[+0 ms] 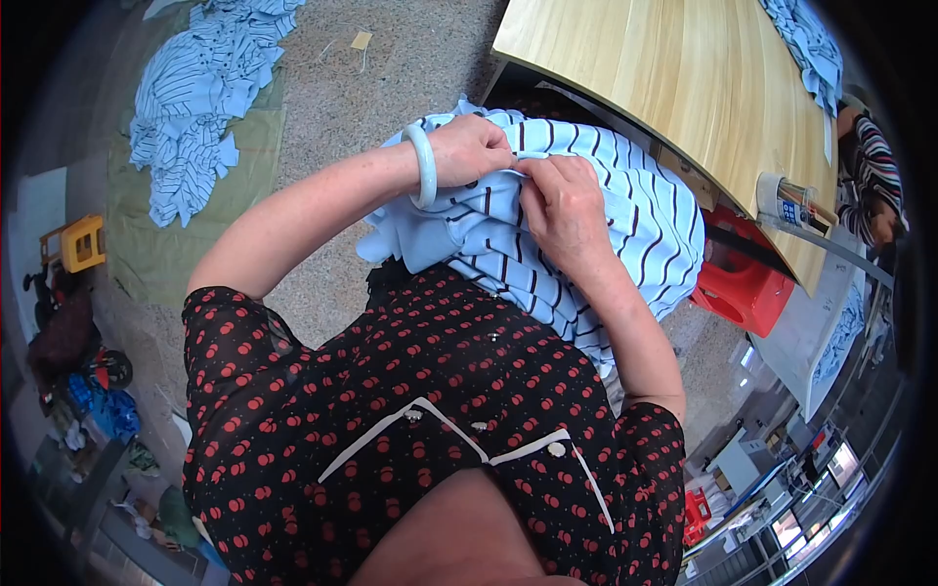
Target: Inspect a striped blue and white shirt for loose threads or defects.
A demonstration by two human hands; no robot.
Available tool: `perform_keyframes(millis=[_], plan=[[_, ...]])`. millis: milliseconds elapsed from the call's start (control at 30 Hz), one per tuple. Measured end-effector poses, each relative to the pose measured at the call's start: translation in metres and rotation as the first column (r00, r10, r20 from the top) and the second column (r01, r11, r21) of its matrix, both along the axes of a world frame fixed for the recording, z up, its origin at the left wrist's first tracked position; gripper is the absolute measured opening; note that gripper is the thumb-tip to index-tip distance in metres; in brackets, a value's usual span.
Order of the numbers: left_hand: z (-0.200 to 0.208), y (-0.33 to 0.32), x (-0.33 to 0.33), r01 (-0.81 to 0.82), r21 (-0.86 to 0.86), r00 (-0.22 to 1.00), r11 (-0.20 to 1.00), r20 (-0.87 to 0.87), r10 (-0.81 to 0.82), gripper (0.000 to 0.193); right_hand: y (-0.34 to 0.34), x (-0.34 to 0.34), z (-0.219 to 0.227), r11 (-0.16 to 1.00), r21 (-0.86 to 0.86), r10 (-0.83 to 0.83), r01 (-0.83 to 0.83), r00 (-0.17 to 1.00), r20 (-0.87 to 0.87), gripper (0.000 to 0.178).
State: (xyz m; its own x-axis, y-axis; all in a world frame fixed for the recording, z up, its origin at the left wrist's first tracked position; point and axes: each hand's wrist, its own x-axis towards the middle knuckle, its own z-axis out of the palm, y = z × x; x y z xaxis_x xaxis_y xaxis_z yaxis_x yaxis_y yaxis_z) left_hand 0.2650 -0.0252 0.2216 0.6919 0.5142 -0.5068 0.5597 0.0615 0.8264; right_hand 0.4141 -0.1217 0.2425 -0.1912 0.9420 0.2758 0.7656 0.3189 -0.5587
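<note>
A light blue garment [645,210] with dark stripes lies bunched over my lap. My left hand [472,150], with a pale bangle [424,166] at its wrist, is closed on a fold along the garment's edge. Close beside it, my right hand [567,200] pinches the same edge between thumb and fingers. The two sets of fingertips almost meet on a narrow light blue strip. Whether anything small sits between the fingertips is hidden.
A wooden-topped table [674,68] stands ahead on the right, with a red stool [743,278] below. More striped garments [200,107] lie piled on a green sheet [259,166] at left. Another person [873,176] sits far right, near a container [787,200]. A yellow stool [83,244] stands left.
</note>
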Motion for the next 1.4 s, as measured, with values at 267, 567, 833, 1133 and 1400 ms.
perform_keyframes(millis=[267, 567, 833, 1133, 1400], plan=[[0.006, -0.004, 0.001, -0.055, -0.025, 0.998, 0.998, 0.042, 0.056, 0.024, 0.001, 0.003, -0.003, 0.997, -0.077, -0.037, 0.029, 0.993, -0.110, 0.011], [-0.008, -0.009, 0.003, -0.122, 0.153, 0.983, 0.981, 0.156, 0.098, 0.026, 0.004, 0.005, -0.007, 0.994, -0.051, -0.101, 0.094, 0.982, -0.157, 0.013], [-0.009, -0.015, 0.005, -0.122, 0.300, 0.989, 0.946, 0.117, 0.091, 0.022, -0.005, 0.003, -0.008, 0.992, 0.060, -0.116, 0.110, 0.987, 0.114, 0.016], [-0.003, -0.019, 0.014, -0.028, 0.509, 0.999, 0.860, 0.038, 0.010, 0.024, -0.005, 0.007, -0.009, 0.982, 0.135, -0.152, 0.134, 0.979, 0.134, 0.014], [-0.004, -0.039, 0.007, 0.046, 0.596, 0.999, 0.802, -0.014, -0.047, 0.020, -0.008, 0.005, -0.013, 0.989, 0.073, -0.138, 0.131, 0.985, 0.104, 0.011]])
